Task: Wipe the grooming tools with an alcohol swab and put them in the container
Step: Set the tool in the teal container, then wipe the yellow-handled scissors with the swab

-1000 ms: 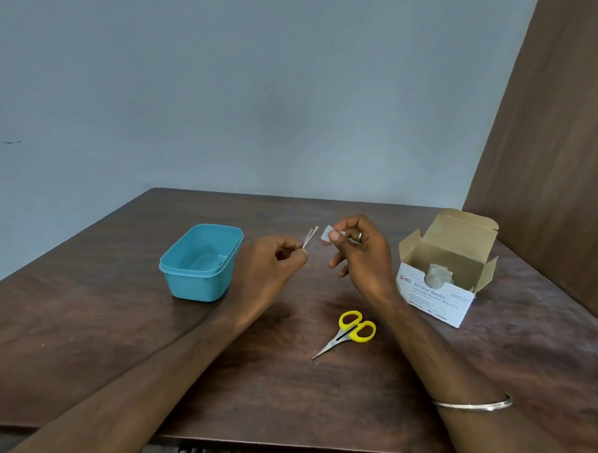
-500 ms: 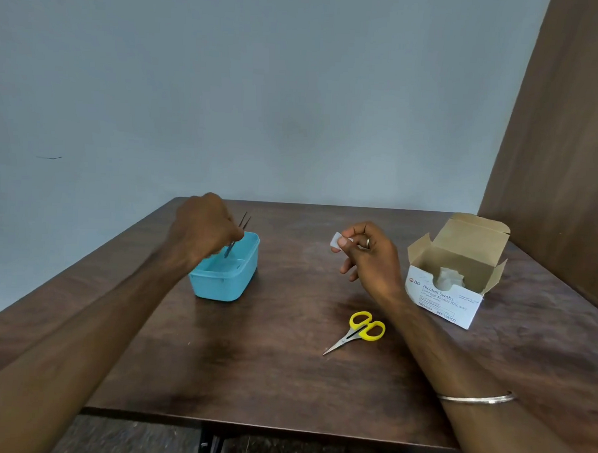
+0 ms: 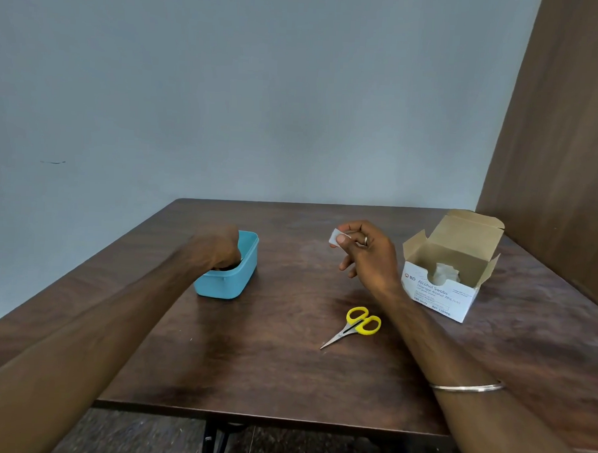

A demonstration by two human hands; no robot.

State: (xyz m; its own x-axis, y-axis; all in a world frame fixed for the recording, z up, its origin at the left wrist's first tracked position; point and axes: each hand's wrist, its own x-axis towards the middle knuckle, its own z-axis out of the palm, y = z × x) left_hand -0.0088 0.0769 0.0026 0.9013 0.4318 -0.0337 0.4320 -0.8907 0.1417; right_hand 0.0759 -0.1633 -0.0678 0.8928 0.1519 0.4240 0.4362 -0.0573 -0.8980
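Observation:
My left hand [image 3: 217,249] reaches down into the blue plastic container [image 3: 242,281] at the left middle of the table, its fingers curled below the rim. The tweezers it carried are hidden by the hand and the container wall. My right hand [image 3: 370,258] hovers above the table's middle and pinches a small white alcohol swab [image 3: 335,237] between thumb and forefinger. Small scissors [image 3: 356,326] with yellow handles lie flat on the table in front of my right hand, blades pointing toward the near left.
An open white box of alcohol swabs [image 3: 440,296] stands at the right, flaps up. The dark wooden table [image 3: 284,369] ends in a near edge below my forearms. A brown panel rises along the right side and a grey wall stands behind.
My left hand carried the tweezers from beside the swab over to the blue container and lowered into it. The right hand stayed in place holding the swab.

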